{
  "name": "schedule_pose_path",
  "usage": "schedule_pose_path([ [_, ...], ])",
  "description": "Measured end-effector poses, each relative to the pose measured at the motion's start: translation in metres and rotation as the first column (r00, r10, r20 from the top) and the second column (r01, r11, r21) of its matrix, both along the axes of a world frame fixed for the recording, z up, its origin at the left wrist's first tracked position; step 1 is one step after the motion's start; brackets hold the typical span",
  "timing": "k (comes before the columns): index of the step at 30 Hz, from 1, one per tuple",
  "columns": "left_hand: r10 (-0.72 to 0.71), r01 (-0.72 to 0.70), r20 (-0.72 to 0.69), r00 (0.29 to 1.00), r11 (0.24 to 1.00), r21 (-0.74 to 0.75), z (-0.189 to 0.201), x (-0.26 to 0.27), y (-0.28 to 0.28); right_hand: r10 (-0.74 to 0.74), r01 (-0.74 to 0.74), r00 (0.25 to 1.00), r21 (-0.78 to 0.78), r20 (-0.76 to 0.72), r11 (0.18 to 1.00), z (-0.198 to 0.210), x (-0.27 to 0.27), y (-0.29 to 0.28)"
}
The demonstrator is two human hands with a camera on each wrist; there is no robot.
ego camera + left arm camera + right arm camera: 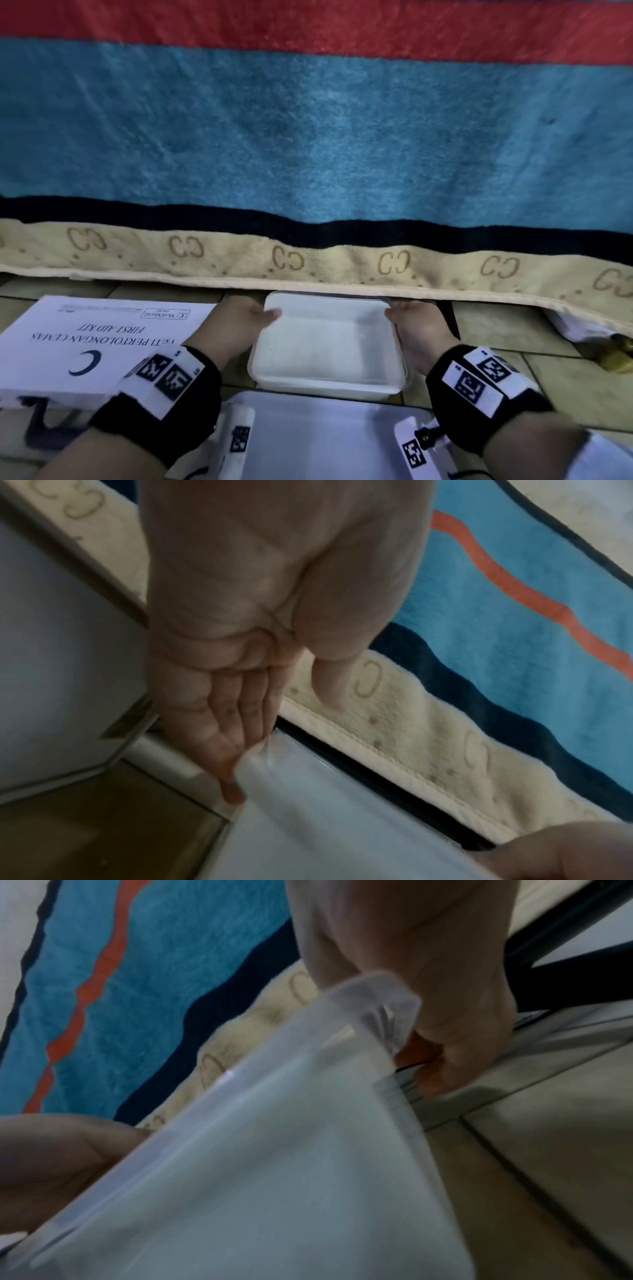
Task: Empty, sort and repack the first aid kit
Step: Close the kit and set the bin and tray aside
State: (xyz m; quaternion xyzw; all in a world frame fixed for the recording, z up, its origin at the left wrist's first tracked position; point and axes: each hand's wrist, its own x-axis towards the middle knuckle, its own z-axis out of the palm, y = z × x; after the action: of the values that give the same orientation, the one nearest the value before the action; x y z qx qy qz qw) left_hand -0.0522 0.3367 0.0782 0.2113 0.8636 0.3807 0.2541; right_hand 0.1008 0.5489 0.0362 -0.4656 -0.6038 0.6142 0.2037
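A white translucent plastic container [325, 342] sits on the tiled floor just in front of a hanging blanket, and its inside looks empty. My left hand [263, 317] holds its left end, thumb on the rim and fingers [240, 750] lying along the side wall. My right hand [400, 313] grips the right end, with fingers [455, 1053] curled under a clip tab on the container [257, 1177]. The white first aid kit box [89, 342] lies shut to the left, printed side up.
A striped blanket [308, 137] hangs over a bed edge right behind the container. A flat white lid or tray [325, 435] lies nearest me. A yellowish object [616, 356] sits on the floor [496, 325] at far right.
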Motion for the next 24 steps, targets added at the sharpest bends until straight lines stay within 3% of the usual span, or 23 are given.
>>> schedule_pose_path([
  [4, 0.001, -0.019, -0.16, 0.987, 0.994, -0.109, -0.003, 0.001, 0.0, -0.005, 0.005, 0.999, 0.008, 0.035, 1.0, 0.002, -0.002, -0.006],
  [7, 0.065, -0.078, -0.135, 0.989, 0.992, -0.094, -0.004, 0.001, 0.0, 0.029, -0.03, 0.999, 0.028, 0.033, 0.999, 0.006, -0.003, -0.008],
  [11, 0.024, -0.053, -0.169, 0.985, 0.985, -0.167, -0.003, -0.002, 0.003, 0.047, -0.051, 0.995, 0.049, 0.083, 0.997, 0.008, -0.005, -0.003],
  [15, 0.025, -0.049, -0.159, 0.987, 0.987, -0.151, -0.001, 0.001, 0.003, 0.085, -0.111, 0.968, 0.101, 0.235, 0.989, 0.009, -0.008, 0.006],
  [18, -0.052, 0.011, -0.221, 0.974, 0.983, -0.183, 0.002, 0.006, -0.001, 0.136, -0.184, 0.94, 0.131, 0.314, 0.974, 0.017, -0.006, 0.007],
  [22, -0.101, 0.037, -0.285, 0.953, 0.975, -0.22, 0.007, 0.006, -0.01, 0.07, -0.16, 0.927, 0.219, 0.368, 0.962, 0.037, 0.004, -0.007],
  [24, -0.095, 0.048, -0.292, 0.952, 0.985, -0.165, 0.014, 0.005, -0.022, 0.025, -0.183, 0.892, 0.311, 0.451, 0.932, 0.054, 0.014, -0.02],
])
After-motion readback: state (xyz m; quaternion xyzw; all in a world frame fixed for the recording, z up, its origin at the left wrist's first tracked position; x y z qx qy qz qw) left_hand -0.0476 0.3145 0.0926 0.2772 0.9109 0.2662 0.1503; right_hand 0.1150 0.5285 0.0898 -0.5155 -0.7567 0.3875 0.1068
